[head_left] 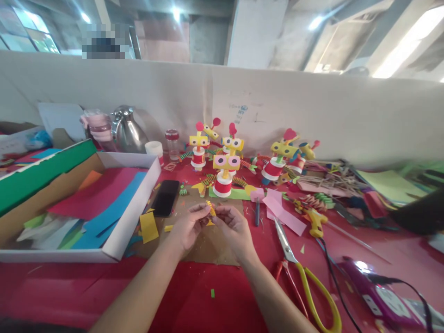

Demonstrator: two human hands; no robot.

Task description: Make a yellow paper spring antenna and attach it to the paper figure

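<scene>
Between my two hands is a small yellow folded paper spring [211,208], above a brown cardboard sheet [222,245]. My left hand [194,224] pinches it from the left, thumb on top. From the right, the fingers of my right hand [233,226] hold its other side. Just beyond the hands stands a paper-cup robot figure [222,183] with a yellow head and springy arms. A yellow paper piece [149,227] and a black phone [165,198] lie left of my hands.
At the left is a white box [116,240] of coloured paper. More cup figures [198,157] stand behind. Scissors [286,245], red-handled pliers [287,273] and a yellow glue gun [316,223] with a black cord lie at the right. A steel jug [130,132] stands by the wall.
</scene>
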